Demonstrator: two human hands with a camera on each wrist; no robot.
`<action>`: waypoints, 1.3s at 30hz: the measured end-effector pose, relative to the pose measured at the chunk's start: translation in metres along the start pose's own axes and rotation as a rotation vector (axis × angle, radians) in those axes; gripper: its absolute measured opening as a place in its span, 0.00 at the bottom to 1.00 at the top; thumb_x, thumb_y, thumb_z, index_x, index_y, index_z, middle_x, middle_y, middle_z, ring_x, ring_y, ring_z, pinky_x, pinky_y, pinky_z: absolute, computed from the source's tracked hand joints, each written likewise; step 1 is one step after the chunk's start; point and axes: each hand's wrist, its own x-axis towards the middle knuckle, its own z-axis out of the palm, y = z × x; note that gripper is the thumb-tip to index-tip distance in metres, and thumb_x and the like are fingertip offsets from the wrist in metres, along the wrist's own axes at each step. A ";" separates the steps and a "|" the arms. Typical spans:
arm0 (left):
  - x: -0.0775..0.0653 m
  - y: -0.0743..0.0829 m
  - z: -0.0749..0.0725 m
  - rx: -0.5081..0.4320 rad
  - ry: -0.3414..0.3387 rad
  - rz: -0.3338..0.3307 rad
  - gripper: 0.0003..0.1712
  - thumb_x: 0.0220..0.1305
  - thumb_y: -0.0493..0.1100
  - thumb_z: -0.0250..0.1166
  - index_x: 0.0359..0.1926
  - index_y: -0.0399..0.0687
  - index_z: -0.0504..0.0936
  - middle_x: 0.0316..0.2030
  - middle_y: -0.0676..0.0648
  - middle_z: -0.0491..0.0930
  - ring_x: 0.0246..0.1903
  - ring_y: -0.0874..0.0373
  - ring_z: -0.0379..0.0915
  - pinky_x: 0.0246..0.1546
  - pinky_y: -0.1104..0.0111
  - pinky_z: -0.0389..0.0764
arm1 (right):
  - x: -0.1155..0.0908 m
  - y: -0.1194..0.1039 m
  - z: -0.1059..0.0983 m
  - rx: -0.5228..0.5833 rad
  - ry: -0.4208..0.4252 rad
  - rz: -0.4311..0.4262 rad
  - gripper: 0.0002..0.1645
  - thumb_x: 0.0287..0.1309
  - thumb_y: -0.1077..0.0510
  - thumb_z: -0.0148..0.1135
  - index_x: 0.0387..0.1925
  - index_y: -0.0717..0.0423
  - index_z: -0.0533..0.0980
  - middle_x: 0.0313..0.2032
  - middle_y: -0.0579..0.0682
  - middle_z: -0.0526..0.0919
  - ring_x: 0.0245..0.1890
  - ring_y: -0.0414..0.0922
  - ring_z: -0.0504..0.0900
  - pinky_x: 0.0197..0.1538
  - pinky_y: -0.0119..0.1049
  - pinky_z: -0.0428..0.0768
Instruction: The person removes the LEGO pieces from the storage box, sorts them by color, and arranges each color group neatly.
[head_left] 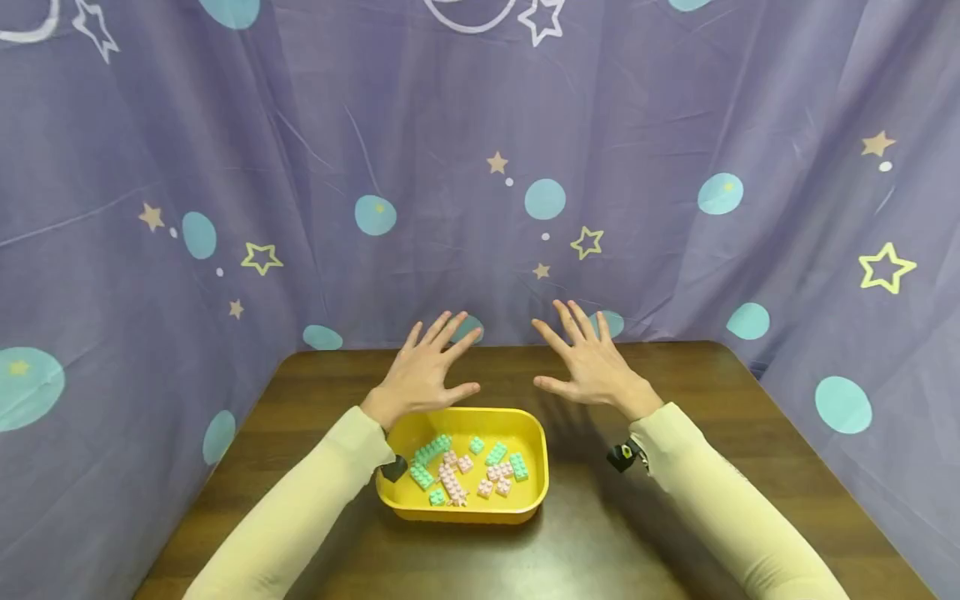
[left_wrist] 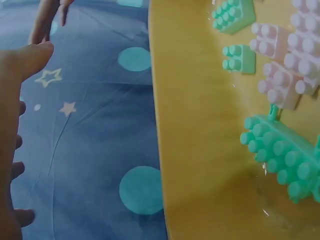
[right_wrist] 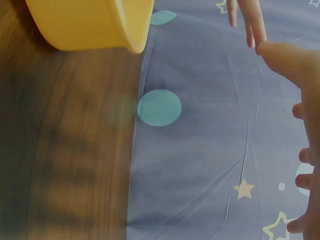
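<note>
Beyond the yellow tray (head_left: pixel 468 514) hangs a purple curtain (head_left: pixel 450 108), and beneath the tray stands a brown table (head_left: pixel 300 400). Over the tray's far left corner the left hand (head_left: pixel 422 371) is raised, fingers straight and spread, and past its far right corner the right hand (head_left: pixel 597 367) is held likewise, both holding nothing. Inside the tray lie all the green bricks (head_left: pixel 519 467) and pink bricks (head_left: pixel 453 485) in view, some clustered, some apart, so work with them looks not yet begun and all handling left; whether clustered ones are joined, I cannot tell.
</note>
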 end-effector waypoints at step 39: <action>-0.154 0.008 0.053 -1.216 0.150 -0.161 0.34 0.63 0.29 0.56 0.70 0.35 0.61 0.69 0.32 0.62 0.66 0.45 0.60 0.64 0.77 0.61 | -0.038 -0.105 0.007 0.550 -0.352 -0.376 0.14 0.57 0.54 0.67 0.44 0.55 0.82 0.35 0.49 0.85 0.27 0.42 0.79 0.32 0.24 0.75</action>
